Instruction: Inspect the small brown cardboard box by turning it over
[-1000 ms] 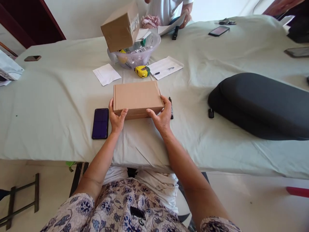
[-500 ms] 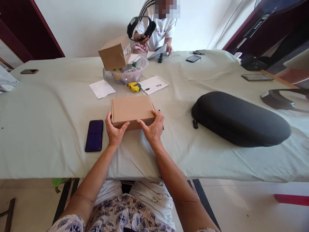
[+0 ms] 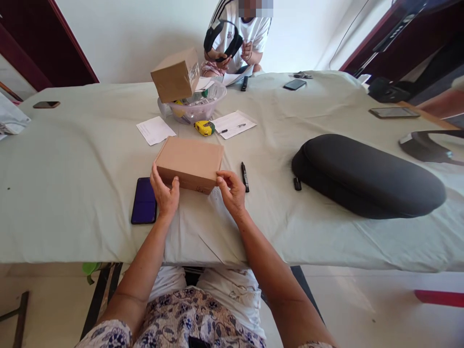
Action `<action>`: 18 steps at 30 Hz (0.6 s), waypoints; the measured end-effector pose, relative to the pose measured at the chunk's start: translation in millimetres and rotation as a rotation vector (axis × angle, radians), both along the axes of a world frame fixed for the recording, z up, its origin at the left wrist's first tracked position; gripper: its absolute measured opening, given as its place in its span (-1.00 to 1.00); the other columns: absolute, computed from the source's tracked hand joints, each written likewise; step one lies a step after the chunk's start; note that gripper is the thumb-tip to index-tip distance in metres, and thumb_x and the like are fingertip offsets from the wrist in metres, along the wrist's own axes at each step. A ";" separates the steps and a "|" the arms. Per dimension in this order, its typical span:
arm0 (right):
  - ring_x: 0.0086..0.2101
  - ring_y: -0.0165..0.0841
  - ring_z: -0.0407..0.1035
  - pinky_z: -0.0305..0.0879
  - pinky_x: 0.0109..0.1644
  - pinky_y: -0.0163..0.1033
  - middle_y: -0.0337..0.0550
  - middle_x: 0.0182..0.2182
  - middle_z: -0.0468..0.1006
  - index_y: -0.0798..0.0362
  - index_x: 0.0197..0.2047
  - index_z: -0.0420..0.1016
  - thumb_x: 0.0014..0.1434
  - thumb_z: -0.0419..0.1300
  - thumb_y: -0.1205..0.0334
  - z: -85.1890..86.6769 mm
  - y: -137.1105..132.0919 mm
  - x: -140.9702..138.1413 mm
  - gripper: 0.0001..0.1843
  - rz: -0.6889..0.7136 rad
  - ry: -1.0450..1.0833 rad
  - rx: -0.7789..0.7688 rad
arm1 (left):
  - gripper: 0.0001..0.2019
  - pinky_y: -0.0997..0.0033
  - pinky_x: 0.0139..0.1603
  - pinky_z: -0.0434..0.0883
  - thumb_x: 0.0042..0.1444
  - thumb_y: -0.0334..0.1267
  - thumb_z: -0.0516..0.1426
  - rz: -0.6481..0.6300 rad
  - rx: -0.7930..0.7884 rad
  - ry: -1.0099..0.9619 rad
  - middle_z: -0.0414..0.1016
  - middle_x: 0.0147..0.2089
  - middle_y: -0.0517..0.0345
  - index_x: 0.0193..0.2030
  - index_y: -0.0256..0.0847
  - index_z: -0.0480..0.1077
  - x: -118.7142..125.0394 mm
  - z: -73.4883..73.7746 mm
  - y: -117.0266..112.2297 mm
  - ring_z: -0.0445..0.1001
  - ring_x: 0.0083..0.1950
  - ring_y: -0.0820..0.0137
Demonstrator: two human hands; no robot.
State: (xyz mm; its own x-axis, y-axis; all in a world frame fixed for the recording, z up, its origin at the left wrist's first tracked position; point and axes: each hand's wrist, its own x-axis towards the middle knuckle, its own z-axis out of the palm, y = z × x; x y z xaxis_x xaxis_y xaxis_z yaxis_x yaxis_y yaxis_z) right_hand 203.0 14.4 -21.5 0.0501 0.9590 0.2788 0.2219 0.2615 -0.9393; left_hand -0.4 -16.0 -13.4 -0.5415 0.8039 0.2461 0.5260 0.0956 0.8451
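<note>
A brown rectangular cardboard box point(image 3: 190, 157) is held near the middle of the front edge of the pale-green cloth-covered tabletop point(image 3: 79, 193), skewed to that edge. Its left end is cupped by the widely spread left hand point(image 3: 166, 197), probably for steadying. Its near right corner is touched by the narrowed right hand point(image 3: 232, 192); whether it's pinched can't be told. Flanking, likely kept reachable: flat black dark-screened phone point(image 3: 143, 202), slim black marker pen point(image 3: 245, 177).
</note>
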 end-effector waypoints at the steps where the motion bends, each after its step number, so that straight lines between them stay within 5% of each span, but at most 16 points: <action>1: -0.41 -0.36 0.43 0.47 -0.30 -0.18 -0.17 -0.33 0.54 -0.04 -0.08 0.52 0.34 0.14 -0.18 -0.2 -2.3 -1.5 -0.61 0.024 -0.003 -0.007 | -0.16 -0.09 0.61 -0.02 0.20 0.13 0.17 -0.029 -0.016 -0.001 0.03 0.53 -0.31 0.50 -0.22 0.04 -0.8 -0.4 0.4 0.02 0.58 0.02; 7: -0.42 -0.36 0.50 0.51 -0.27 -0.19 -0.17 -0.35 0.60 -0.02 -0.05 0.49 0.36 0.18 0.01 7.2 -17.5 -12.5 -0.75 0.182 -0.046 0.113 | -0.13 -0.25 0.60 -0.14 0.19 0.39 0.00 -0.129 -0.113 -0.029 -0.31 0.63 -0.19 0.49 -0.14 0.13 2.7 0.3 -1.5 -0.35 0.65 -0.08; 12: -0.29 -0.39 0.58 0.55 -0.20 -0.27 -0.12 -0.26 0.68 0.00 0.11 0.48 0.41 0.11 0.22 15.4 -25.3 -22.3 -0.75 0.371 -0.050 0.230 | -0.12 -0.15 0.59 -0.02 0.20 0.44 -0.09 -0.342 -0.088 -0.016 -0.17 0.60 -0.27 0.44 -0.16 0.20 9.9 2.5 -6.6 -0.14 0.64 -0.01; 18: -0.33 -0.39 0.57 0.50 -0.30 -0.31 -0.11 -0.22 0.71 -0.01 0.00 0.58 0.40 0.14 0.17 13.2 -20.5 -18.1 -0.77 0.282 -0.136 0.200 | -0.03 -0.12 0.53 0.16 0.00 0.46 0.16 -0.443 -0.038 0.020 -0.12 0.57 -0.32 0.40 -0.16 0.20 8.8 -0.6 -7.0 -0.05 0.61 -0.09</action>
